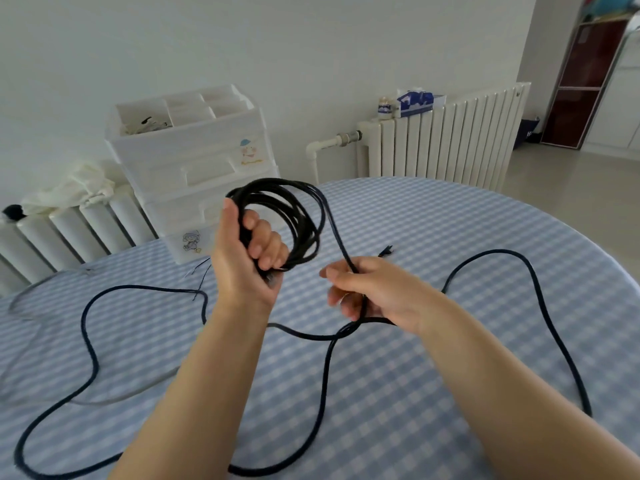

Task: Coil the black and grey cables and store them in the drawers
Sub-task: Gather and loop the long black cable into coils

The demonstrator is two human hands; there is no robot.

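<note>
**Black cable half coiled above the table**

The left hand (247, 252) is raised and grips a round bundle of black cable (298, 220) loops, fingers curled around them. One strand runs down from the bundle to the right hand (367, 292), which pinches it between thumb and fingers. The rest of the black cable lies loose in big wavy bends across the table (450, 237), which has a blue and white checked cloth. A thin grey cable (20, 299) lies at the far left of the cloth. The white drawers (194, 168) stand at the table's back edge, just behind the left hand, all pushed in. The table's round edge curves away on the right. The drawers carry small cartoon stickers; no words can be read.
</note>
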